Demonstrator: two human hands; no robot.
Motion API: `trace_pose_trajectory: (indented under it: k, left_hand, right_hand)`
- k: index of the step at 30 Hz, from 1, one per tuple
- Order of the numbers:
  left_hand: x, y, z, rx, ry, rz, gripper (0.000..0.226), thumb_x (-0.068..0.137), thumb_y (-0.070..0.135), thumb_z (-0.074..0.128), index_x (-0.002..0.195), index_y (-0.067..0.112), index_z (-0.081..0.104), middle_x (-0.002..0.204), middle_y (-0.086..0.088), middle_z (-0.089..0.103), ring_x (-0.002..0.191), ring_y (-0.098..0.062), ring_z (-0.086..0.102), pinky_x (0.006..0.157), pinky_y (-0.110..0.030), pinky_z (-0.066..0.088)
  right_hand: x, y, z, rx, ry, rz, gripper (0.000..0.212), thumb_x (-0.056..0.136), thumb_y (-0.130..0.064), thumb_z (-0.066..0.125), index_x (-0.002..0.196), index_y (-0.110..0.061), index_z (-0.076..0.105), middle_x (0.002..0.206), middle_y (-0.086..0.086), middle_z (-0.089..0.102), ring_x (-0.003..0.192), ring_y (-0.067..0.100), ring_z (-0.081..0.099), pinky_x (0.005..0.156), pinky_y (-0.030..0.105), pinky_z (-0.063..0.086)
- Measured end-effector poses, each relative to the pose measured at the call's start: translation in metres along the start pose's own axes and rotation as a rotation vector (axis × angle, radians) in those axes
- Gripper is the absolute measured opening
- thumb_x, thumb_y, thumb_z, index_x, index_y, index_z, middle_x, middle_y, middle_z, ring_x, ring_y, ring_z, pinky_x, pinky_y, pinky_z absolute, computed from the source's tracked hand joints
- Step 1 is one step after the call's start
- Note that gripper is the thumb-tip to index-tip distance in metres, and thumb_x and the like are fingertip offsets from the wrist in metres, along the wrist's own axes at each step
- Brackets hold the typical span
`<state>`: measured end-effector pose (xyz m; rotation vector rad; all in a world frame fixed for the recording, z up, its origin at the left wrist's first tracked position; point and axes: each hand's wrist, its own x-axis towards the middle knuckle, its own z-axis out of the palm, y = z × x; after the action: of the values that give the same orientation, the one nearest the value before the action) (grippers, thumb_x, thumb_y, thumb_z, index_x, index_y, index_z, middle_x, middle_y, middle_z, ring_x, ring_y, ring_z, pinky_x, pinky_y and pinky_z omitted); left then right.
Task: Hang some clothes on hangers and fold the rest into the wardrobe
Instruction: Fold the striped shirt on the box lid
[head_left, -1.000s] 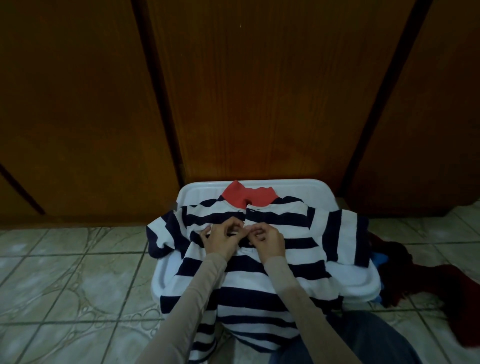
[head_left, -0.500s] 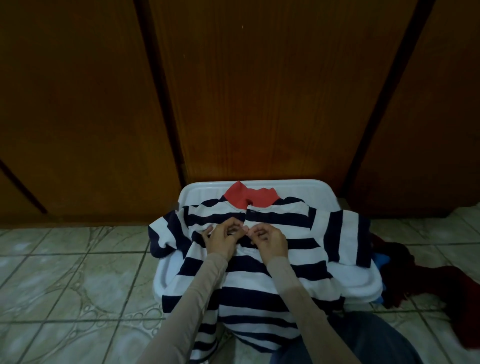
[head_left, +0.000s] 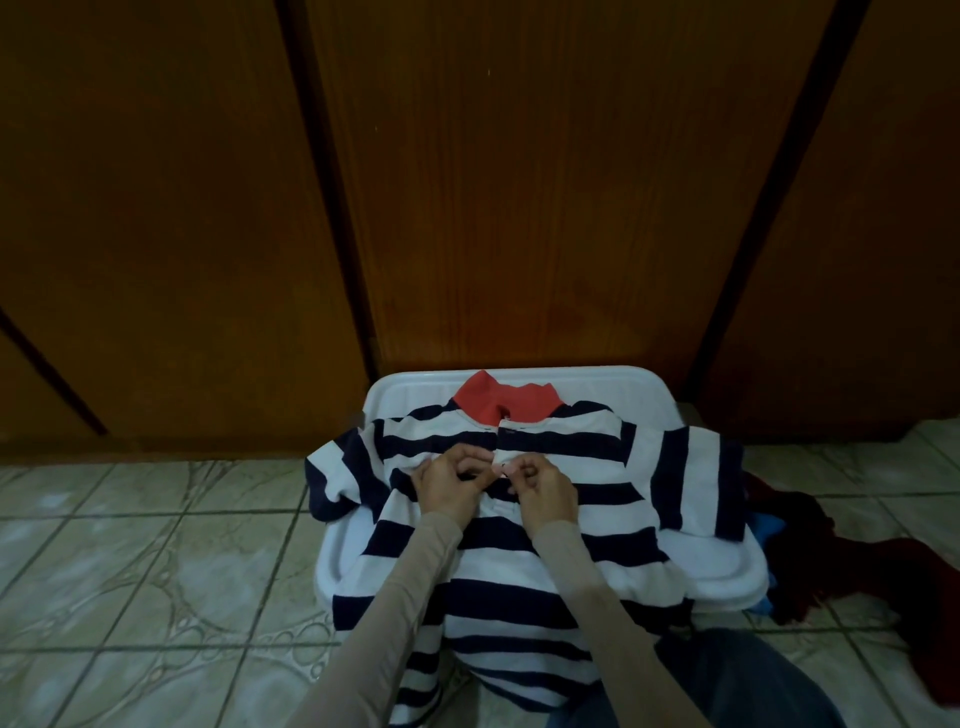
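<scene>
Barely anything has shifted over the last second: the left hand (head_left: 451, 486) and the right hand (head_left: 540, 486) stay close together over the chest of the striped polo shirt (head_left: 519, 525), each with fingers curled into a pinching grip on the white placket just below the red collar (head_left: 501, 404). The one small change is that the right grip now lifts a little flap of the white edge toward the left grip, which reads as work on a button, either fastening or undoing; which of the two cannot be told. That suggests the shirt is being readied for a fold or a hanger, so the task is at an early stage for this garment. It lies face up, spread over the white plastic tub (head_left: 613, 382) directly under both grips, its hem trailing toward the person's lap. Beyond the grips stand the closed wooden wardrobe doors (head_left: 545, 182). To the right of the right grip a dark red and blue heap of clothes (head_left: 831, 561) lies on the tiled floor (head_left: 130, 545), too dim to sort into pieces. The button itself is hidden by the fingers, and no hanger is in view.
</scene>
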<state>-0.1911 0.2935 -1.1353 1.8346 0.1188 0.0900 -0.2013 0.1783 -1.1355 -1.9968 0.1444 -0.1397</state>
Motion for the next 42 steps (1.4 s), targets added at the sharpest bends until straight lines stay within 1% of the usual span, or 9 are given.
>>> trace_pose_trajectory:
  k: [7,10,14,23,27,30,35,40,42]
  left_hand:
    - [0.000,-0.007,0.002,0.175,0.046,0.088,0.030,0.070,0.017,0.080,0.081,0.035,0.059,0.085,0.015,0.067,0.089,-0.006,0.065,0.104,-0.049,0.037]
    - [-0.009,0.006,0.000,0.554,0.040,0.111,0.028,0.085,0.027,0.065,0.112,0.032,0.061,0.127,0.011,0.055,0.123,-0.012,0.044,0.109,-0.030,0.015]
    - [-0.018,0.009,0.001,0.782,-0.059,0.108,0.040,0.097,0.032,0.042,0.137,0.035,0.040,0.153,0.011,0.025,0.140,-0.011,0.019,0.112,-0.028,0.005]
    - [-0.022,0.019,-0.011,0.957,-0.145,0.114,0.035,0.095,0.026,0.043,0.129,0.034,0.045,0.134,0.005,0.040,0.124,-0.019,0.031,0.100,-0.039,0.026]
    - [-0.002,0.032,-0.011,0.967,-0.186,0.026,0.038,0.097,0.025,0.042,0.134,0.030,0.042,0.133,-0.005,0.043,0.128,-0.025,0.032,0.105,-0.047,0.026]
    - [0.009,0.033,-0.005,0.931,-0.176,-0.001,0.040,0.095,0.023,0.045,0.134,0.029,0.044,0.131,-0.006,0.048,0.127,-0.025,0.036,0.105,-0.046,0.026]
    - [0.018,0.030,0.007,0.750,-0.054,-0.100,0.024,0.092,0.034,0.048,0.111,0.030,0.062,0.118,0.001,0.061,0.118,-0.020,0.047,0.100,-0.041,0.029]
    - [0.024,0.029,0.015,0.611,0.042,-0.213,0.019,0.088,0.044,0.057,0.092,0.030,0.069,0.105,0.006,0.067,0.110,-0.014,0.052,0.094,-0.034,0.025]
    - [0.023,0.029,0.014,0.529,0.044,-0.206,0.018,0.089,0.041,0.057,0.093,0.029,0.070,0.105,0.008,0.067,0.109,-0.013,0.053,0.093,-0.032,0.022]
  right_hand:
    - [-0.001,-0.002,0.000,0.020,0.047,-0.021,0.005,0.087,-0.007,0.062,0.085,-0.009,0.066,0.078,-0.002,0.060,0.075,0.013,0.057,0.072,0.022,0.049]
    - [-0.004,-0.003,-0.001,-0.307,-0.002,-0.155,0.028,0.092,-0.006,0.052,0.116,-0.013,0.063,0.124,0.003,0.053,0.110,0.013,0.052,0.094,0.021,0.041]
    - [-0.007,-0.005,-0.003,-0.703,-0.164,-0.181,0.051,0.100,-0.017,0.031,0.149,-0.025,0.019,0.158,-0.002,0.011,0.143,0.014,0.014,0.115,0.029,0.014]
    - [-0.007,-0.015,-0.018,-0.707,-0.073,-0.180,0.038,0.097,-0.021,0.041,0.135,-0.021,0.043,0.131,0.002,0.050,0.122,0.019,0.041,0.094,0.031,0.038]
    - [0.012,-0.033,-0.024,-0.777,-0.256,-0.185,0.049,0.099,-0.017,0.037,0.144,-0.031,0.026,0.130,0.010,0.048,0.119,0.027,0.046,0.085,0.035,0.042]
    - [0.023,-0.040,-0.023,-0.882,-0.323,-0.212,0.040,0.099,-0.018,0.038,0.139,-0.024,0.037,0.127,0.011,0.051,0.114,0.028,0.052,0.085,0.035,0.043]
    - [0.028,-0.045,-0.025,-0.624,-0.095,-0.083,0.030,0.091,-0.037,0.056,0.100,-0.009,0.063,0.097,0.009,0.064,0.092,0.026,0.061,0.071,0.028,0.044]
    - [0.031,-0.031,-0.024,-0.233,0.057,0.211,0.029,0.081,-0.014,0.072,0.103,0.000,0.061,0.103,0.013,0.064,0.098,0.027,0.062,0.076,0.023,0.046]
    - [0.033,-0.027,-0.026,-0.133,0.056,0.374,0.024,0.079,-0.021,0.075,0.089,-0.003,0.061,0.090,0.007,0.063,0.077,0.019,0.063,0.059,0.013,0.043]
